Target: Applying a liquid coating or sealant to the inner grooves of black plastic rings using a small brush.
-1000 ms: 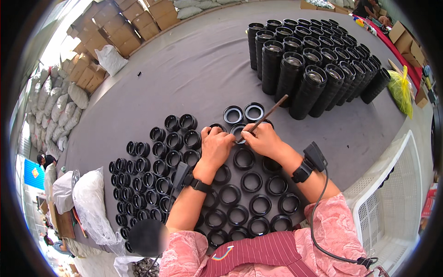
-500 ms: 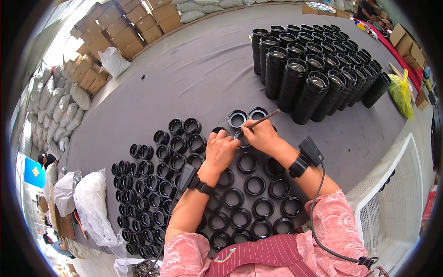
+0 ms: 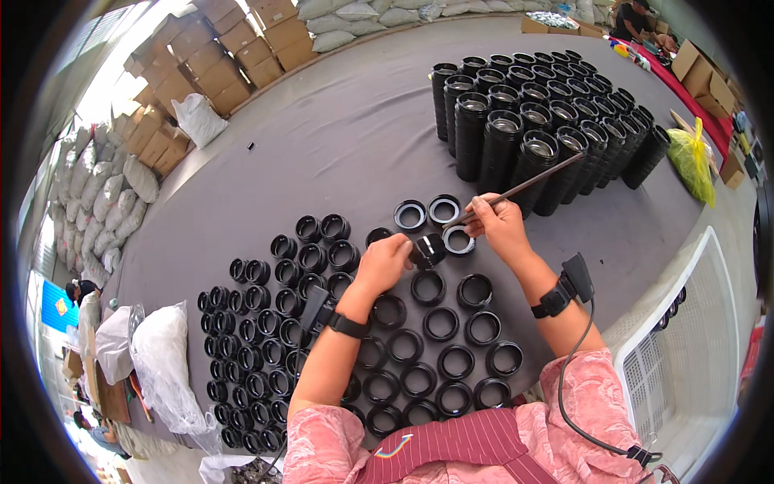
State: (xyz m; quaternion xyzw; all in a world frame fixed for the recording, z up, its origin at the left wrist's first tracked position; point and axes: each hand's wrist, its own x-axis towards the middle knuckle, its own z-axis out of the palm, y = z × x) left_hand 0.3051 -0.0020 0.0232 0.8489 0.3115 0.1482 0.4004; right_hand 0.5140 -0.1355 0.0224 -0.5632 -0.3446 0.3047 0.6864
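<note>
My left hand (image 3: pixel 383 262) pinches a black ring (image 3: pixel 429 252) at its side, tipped up off the grey cloth. Between the fingers of my right hand (image 3: pixel 500 224) is a thin dark stick (image 3: pixel 538 179), slanting up to the right; its lower tip is near the held ring, and I cannot tell whether they touch. Just under that tip lies a ring with a pale inner rim (image 3: pixel 459 252). Two similar pale-rimmed rings sit just beyond, one of them at the left (image 3: pixel 397 216). Several plain black rings (image 3: pixel 441 337) lie in rows nearer to me.
Many black ring pieces (image 3: pixel 313 269) crowd the left side of the cloth-covered table (image 3: pixel 322 145). Tall black ribbed tubes (image 3: pixel 484 149) stand grouped at the far right, near a yellow bag (image 3: pixel 692 161). A white plastic basket (image 3: pixel 685 323) stands at my right, clear plastic bags (image 3: pixel 165 363) at the left.
My left hand has lifted and tipped a black ring. My right hand has moved right with the stick, uncovering a pale-rimmed ring.
</note>
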